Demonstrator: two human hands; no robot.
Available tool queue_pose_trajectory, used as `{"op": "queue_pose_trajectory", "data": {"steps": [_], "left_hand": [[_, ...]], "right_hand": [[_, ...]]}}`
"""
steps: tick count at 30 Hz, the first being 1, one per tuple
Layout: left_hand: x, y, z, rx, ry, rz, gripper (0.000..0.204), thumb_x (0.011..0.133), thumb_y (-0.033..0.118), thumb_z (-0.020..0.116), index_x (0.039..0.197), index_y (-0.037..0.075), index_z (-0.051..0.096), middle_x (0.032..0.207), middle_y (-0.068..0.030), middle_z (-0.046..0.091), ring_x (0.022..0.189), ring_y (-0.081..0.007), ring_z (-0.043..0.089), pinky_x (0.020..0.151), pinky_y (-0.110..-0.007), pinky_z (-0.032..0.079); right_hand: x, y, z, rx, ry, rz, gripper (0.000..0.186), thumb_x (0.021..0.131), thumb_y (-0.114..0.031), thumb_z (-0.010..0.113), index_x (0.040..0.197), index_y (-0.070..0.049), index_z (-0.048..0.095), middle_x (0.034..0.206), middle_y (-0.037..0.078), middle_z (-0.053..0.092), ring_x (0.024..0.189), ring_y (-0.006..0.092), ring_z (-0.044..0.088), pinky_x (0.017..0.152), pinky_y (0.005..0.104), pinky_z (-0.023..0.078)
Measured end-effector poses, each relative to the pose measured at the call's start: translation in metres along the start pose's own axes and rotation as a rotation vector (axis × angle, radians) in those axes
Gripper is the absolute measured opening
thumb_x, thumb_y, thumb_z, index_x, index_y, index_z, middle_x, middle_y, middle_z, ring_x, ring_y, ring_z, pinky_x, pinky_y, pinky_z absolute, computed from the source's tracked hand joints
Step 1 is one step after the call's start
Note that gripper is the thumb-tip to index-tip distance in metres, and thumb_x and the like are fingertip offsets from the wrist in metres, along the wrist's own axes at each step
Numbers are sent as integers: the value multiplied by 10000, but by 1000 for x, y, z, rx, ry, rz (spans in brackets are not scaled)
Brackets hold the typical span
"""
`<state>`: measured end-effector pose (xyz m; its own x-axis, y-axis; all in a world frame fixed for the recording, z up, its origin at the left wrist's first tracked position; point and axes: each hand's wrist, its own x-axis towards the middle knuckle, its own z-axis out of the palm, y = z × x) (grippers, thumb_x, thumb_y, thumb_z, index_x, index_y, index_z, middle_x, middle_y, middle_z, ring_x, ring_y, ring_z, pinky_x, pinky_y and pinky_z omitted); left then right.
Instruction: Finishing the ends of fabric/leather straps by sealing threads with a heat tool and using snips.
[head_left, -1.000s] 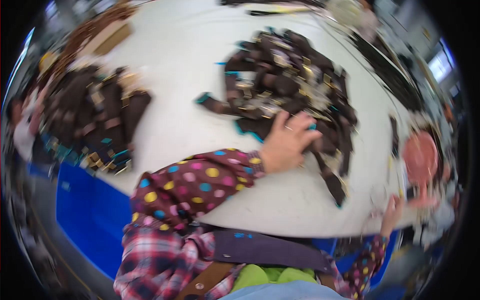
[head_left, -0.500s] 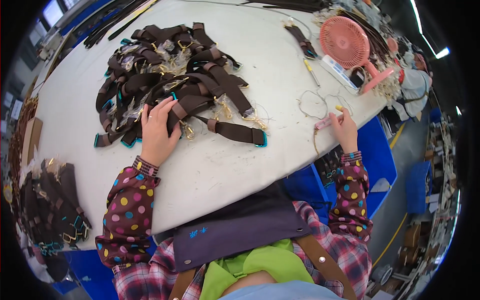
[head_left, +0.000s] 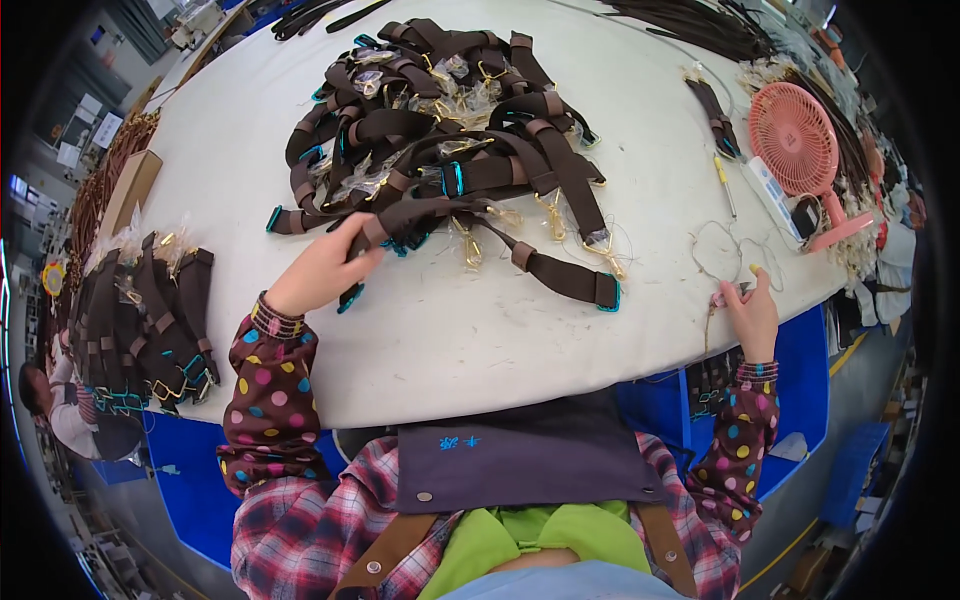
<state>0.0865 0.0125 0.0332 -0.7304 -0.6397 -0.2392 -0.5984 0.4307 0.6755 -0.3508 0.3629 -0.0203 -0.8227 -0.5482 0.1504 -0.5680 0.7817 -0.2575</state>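
A heap of dark brown webbing straps [head_left: 390, 125] with turquoise buckles, gold clasps and bits of clear plastic wrap lies on the white table [head_left: 480, 350]. At its near left edge my left hand [head_left: 325, 265] is closed on one strap [head_left: 405, 218], lifting that end toward me. Far over to the right, close to the table edge, my right hand [head_left: 755, 315] has its fingers closed round small pink-handled thread snips [head_left: 722, 297], partly hidden by the fingers. A cord hangs from the snips, and something yellow shows at a fingertip.
On the left edge lies a second bundle of straps [head_left: 150, 320]. A pink fan [head_left: 795, 140], a white power strip [head_left: 775, 195] and a yellow-handled tool [head_left: 724, 185] stand or lie at the right. Blue bins [head_left: 805, 370] sit below the table. A person [head_left: 80, 410] is at far left.
My left hand has gone from lying over the heap to gripping a strap and drawing its end toward me. The right hand still holds the snips. The whole view has shifted left.
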Motion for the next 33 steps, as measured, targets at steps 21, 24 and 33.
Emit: {"op": "queue_pose_trajectory", "data": {"steps": [21,24,33], "left_hand": [[53,51,72,499,207,559,360,704,119,736,1022,63,577,912,-72,554,897,-252,558,743,-353,483],[54,49,85,396,241,564,387,678,102,740,1011,67,547,901,-83,554,875,-273,578,723,-359,493],[29,43,62,141,3,340,493,778,222,780,1179,45,554,975,-124,553,860,-281,611,727,-370,509]], "right_hand": [[-31,35,-20,108,-136,-3,532,826,-83,645,1314,4,451,755,92,588,669,207,611,626,351,487],[-34,43,-33,266,-63,33,359,916,-58,536,1266,5,489,801,68,608,703,127,602,599,279,468],[-15,-150,-33,1066,-529,-260,287,975,-64,479,1259,-26,475,908,-2,515,703,39,428,626,204,374]]}}
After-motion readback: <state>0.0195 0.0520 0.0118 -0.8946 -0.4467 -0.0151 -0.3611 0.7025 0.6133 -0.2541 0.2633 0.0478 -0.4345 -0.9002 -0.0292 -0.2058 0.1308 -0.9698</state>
